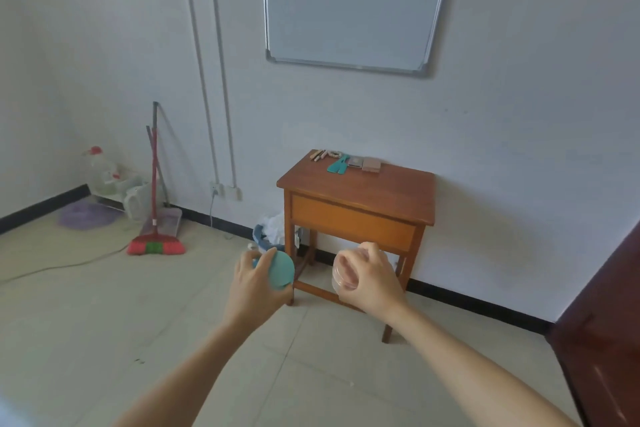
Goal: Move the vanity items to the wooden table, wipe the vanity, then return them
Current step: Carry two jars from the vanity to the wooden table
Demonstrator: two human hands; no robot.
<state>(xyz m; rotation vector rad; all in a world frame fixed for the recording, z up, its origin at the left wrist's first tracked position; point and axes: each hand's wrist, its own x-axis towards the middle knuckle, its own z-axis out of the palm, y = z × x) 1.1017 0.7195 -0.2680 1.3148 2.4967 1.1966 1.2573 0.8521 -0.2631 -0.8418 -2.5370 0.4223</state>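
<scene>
Both hands are raised in front of the wooden desk (356,191), held a little apart from each other, each closed around its own object. The left hand (258,282) grips a round teal item (282,269), flat and disc-like, with the thumb pressed across its face. The right hand (369,279) is wrapped around a clear plastic jar (341,279), fingers curled about its side; the contents are too blurred to tell.

Beyond the hands, the desk stands against the white wall, with a drawer front under its top. At the back edge of the desk, close to the wall, lies a row of small things: several slim tubes (318,154), a beaded band (334,153), a teal comb-like piece (338,165), and two flat compacts (365,163) side by side.

Left of the desk, on the floor by its leg, sits a blue bin (265,236) holding white bags. Further left of the desk a red broom (156,243) leans at the wall beside a dustpan. Above the desk hangs a whiteboard (353,3). Right of the desk, at the frame edge, is a dark wooden furniture piece (602,340).
</scene>
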